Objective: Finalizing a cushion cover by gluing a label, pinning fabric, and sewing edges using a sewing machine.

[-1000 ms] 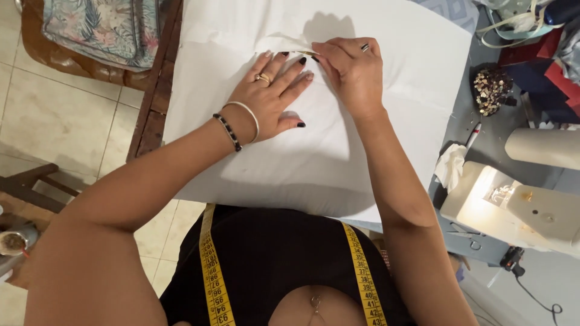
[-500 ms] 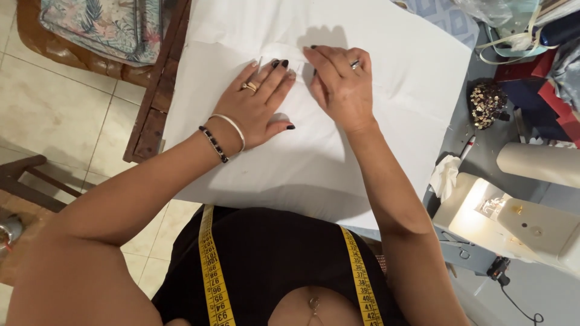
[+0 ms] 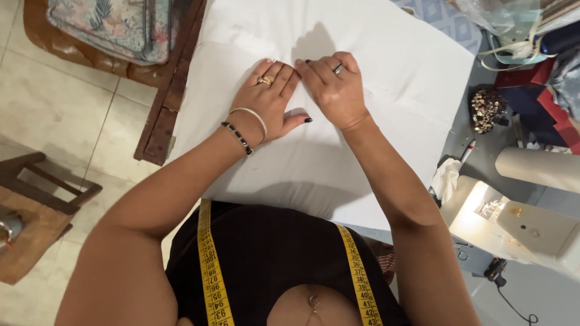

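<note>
The person's left hand (image 3: 269,102) lies flat and open, palm down, on a large sheet of white fabric (image 3: 386,78) spread over the work table; its fingers are stretched toward the far side and hold nothing, only press. The right hand (image 3: 332,87) rests just beside it, fingertips almost touching those of the left; its fingers are bent and partly curled down onto the cloth, and whether they pinch a small fold beneath them cannot be told.

The white fabric covers most of the table's middle, from the near edge at the person's body to the far edge; it looks mostly flat, with faint creases running out to the right of the hands; no cut, mark or pin shows on it, so the smoothing seems well advanced while any marking or sewing appears not yet begun.

A yellow measuring tape (image 3: 211,271) hangs round the person's neck, unused; a white sewing machine (image 3: 519,223) with its lamp lit stands near on the right, nothing under it; a dark sequinned piece (image 3: 486,108) lies farther right; a wooden chair with a floral cushion (image 3: 109,30) stands far left.
</note>
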